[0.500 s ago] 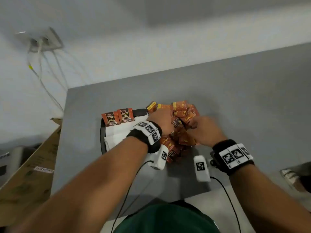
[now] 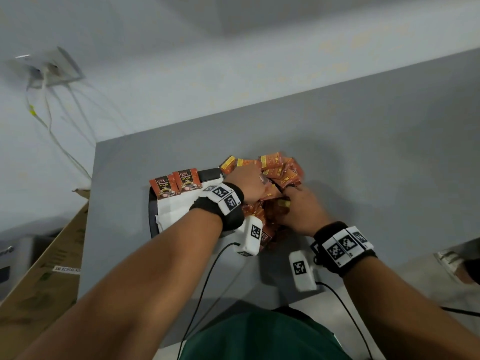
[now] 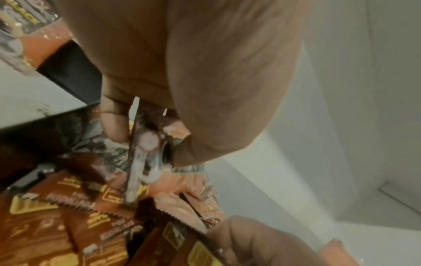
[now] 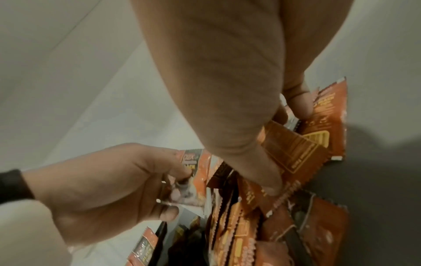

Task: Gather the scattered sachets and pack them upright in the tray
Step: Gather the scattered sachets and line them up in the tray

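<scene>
A heap of orange-brown sachets (image 2: 276, 170) lies on the grey table just right of the black tray (image 2: 152, 216), which is lined with white paper. Two sachets (image 2: 175, 184) stand upright at the tray's far edge. My left hand (image 2: 261, 184) is at the heap's left side and pinches a sachet (image 4: 190, 178) between thumb and fingers. My right hand (image 2: 289, 200) is dug into the heap from the right. Its thumb and fingers (image 4: 298, 106) grip an orange sachet (image 4: 298, 144). Sachets under both hands are hidden in the head view.
A cardboard box (image 2: 44, 268) stands off the table's left edge. Cables hang from a wall socket (image 2: 52, 68) at the back left. Bare grey table (image 2: 376, 165) stretches right of the heap.
My right hand has shifted a little left, deeper into the heap. My left hand stays at the heap's left side.
</scene>
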